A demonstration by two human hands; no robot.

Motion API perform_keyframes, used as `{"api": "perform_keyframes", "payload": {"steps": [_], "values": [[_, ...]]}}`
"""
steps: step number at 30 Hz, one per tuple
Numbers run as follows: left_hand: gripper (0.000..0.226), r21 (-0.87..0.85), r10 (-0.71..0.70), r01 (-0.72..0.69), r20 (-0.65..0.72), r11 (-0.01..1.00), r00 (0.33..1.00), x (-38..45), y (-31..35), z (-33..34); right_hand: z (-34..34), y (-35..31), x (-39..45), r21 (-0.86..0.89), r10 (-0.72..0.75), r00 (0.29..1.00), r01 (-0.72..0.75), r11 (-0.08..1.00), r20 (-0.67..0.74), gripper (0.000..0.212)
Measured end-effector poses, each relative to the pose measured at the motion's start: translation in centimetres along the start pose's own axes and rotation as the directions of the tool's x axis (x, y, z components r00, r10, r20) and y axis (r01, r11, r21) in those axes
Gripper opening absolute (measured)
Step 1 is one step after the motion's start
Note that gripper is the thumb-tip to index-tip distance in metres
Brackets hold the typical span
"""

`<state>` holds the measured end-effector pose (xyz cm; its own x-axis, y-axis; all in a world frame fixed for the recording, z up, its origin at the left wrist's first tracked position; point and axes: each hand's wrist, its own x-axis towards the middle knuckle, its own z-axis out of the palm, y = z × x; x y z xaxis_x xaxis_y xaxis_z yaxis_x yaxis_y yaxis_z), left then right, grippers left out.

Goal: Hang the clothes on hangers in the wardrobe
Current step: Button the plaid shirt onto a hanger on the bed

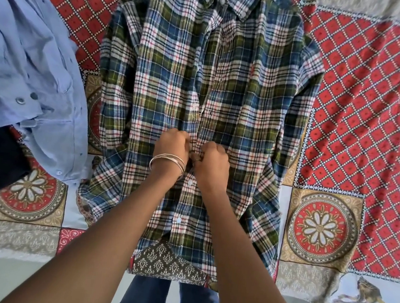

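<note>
The plaid shirt (201,89) lies flat on the patterned bedspread (363,107), hem at the bed's near edge. Both hands pinch its button placket: left hand (173,146), bangles at the wrist, right hand (211,162). A blue shirt (29,62) lies crumpled toward the left edge.

Bed covered by red patterned bedspread (364,100), medallion border along near edge; pale floor (17,280) below bedspread edge; daylight even.

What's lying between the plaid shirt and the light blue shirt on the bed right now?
In the head view, only a strip of the patterned bedspread shows between the plaid shirt and the light blue shirt; lower down the two nearly meet.
</note>
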<state>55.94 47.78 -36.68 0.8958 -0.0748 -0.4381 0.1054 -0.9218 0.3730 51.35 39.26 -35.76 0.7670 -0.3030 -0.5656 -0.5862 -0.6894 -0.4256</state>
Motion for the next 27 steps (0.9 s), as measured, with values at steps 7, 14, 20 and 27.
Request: {"api": "perform_keyframes", "payload": {"steps": [7, 14, 20, 27], "values": [[0.009, -0.067, -0.102, 0.104, 0.036, 0.992, 0.994, 0.9, -1.0, 0.9, 0.6, -1.3, 0.1, -0.217, 0.056, 0.996, -0.070, 0.974, -0.068, 0.023], [0.008, -0.321, -0.131, 0.156, 0.098, 0.934, 0.987, 0.1, -0.5, 0.3, -0.2, 0.4, -0.1, 0.400, 0.196, 0.973, -0.131, 0.907, -0.125, 0.019], [0.003, -0.419, -0.114, 0.161, 0.136, 0.894, 0.984, 0.4, 0.0, -0.4, -0.8, 0.8, -0.1, 0.373, 0.111, 0.988, -0.063, 0.926, -0.108, 0.025], [0.008, -0.381, -0.114, 0.147, 0.108, 0.913, 0.988, 0.8, 0.2, -0.2, -1.3, 0.7, 0.2, 0.471, 0.151, 0.981, -0.076, 0.879, -0.123, 0.019]]}}
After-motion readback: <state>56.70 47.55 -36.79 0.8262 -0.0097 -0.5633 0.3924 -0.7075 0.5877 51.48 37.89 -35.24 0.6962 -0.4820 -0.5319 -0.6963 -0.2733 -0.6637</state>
